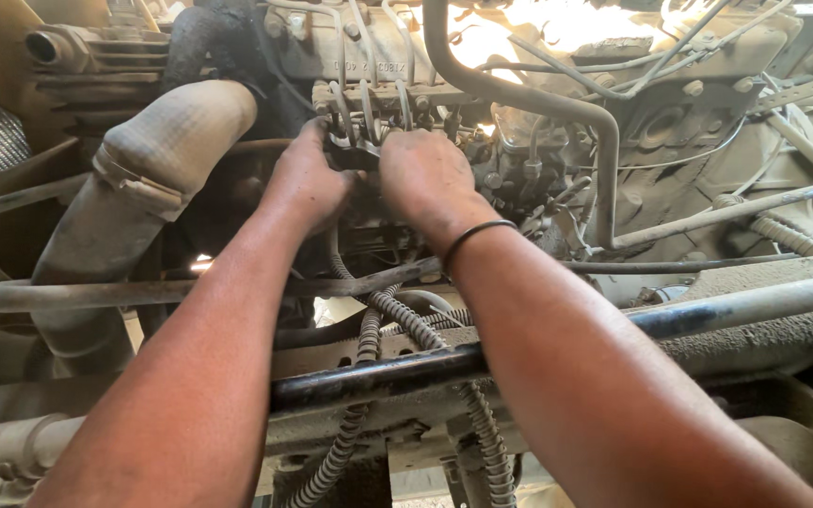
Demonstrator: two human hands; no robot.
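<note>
Both bare hands are up at the centre top of the frame, working on a dust-caked engine. The left hand [308,183] is curled around a small dark metal fitting [355,150] where a cluster of thin steel pipes [369,108] comes down from the grey engine block [359,52]; its fingers are closed on the fitting's left side. The right hand [425,179] presses against the same fitting from the right, fingers bent over it; whether it pinches the part or only rests on it cannot be told, as the fingertips are hidden. A thin black band [474,232] circles the right wrist.

To the upper left, a thick dusty ribbed rubber hose [167,141] bends downward, with a metal clamp on it. A bent grey metal pipe [604,141] runs down right of the hands. Below the forearms, a black steel bar [378,372] crosses the frame, and two corrugated flexible conduits [482,423] hang past it toward the lower edge.
</note>
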